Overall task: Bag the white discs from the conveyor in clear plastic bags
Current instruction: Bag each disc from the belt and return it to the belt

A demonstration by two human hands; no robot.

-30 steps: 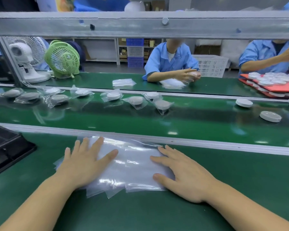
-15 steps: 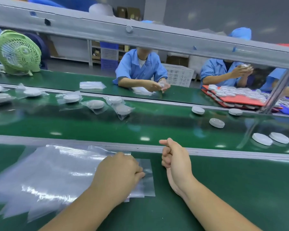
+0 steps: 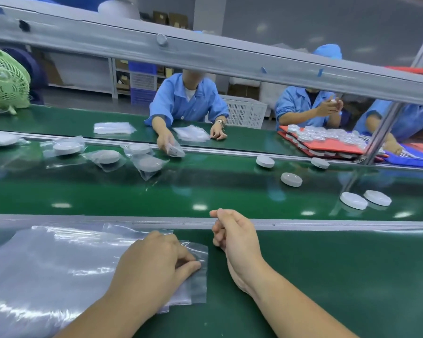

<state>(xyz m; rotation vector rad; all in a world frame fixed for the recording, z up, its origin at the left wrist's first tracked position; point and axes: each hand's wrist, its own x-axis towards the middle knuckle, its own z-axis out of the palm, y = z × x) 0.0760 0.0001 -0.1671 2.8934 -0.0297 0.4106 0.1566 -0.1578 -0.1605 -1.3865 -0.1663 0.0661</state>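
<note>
A stack of clear plastic bags [image 3: 59, 264] lies on the green bench at the lower left. My left hand [image 3: 156, 267] rests on its right end, thumb and curled fingertips pinching the edge of the top bag. My right hand [image 3: 235, 240] hovers just right of the stack near the conveyor's metal rail, fingers curled, holding nothing. On the conveyor [image 3: 205, 191] beyond, bare white discs [image 3: 291, 179] sit to the right, the nearest pair [image 3: 353, 200] side by side. Several bagged discs [image 3: 107, 156] lie on the belt to the left.
A grey overhead beam [image 3: 205, 59] crosses the view, with an upright post [image 3: 381, 135] at right. Across the belt, people in blue coats work; one reaches onto the conveyor. A red tray of discs [image 3: 327, 145], a white basket [image 3: 244, 113] and a green fan [image 3: 5, 81] stand on the far side.
My view has swung right. My left hand went from lying flat on the bags to curling at the top bag's edge. My right hand lifted off the stack and curled.
</note>
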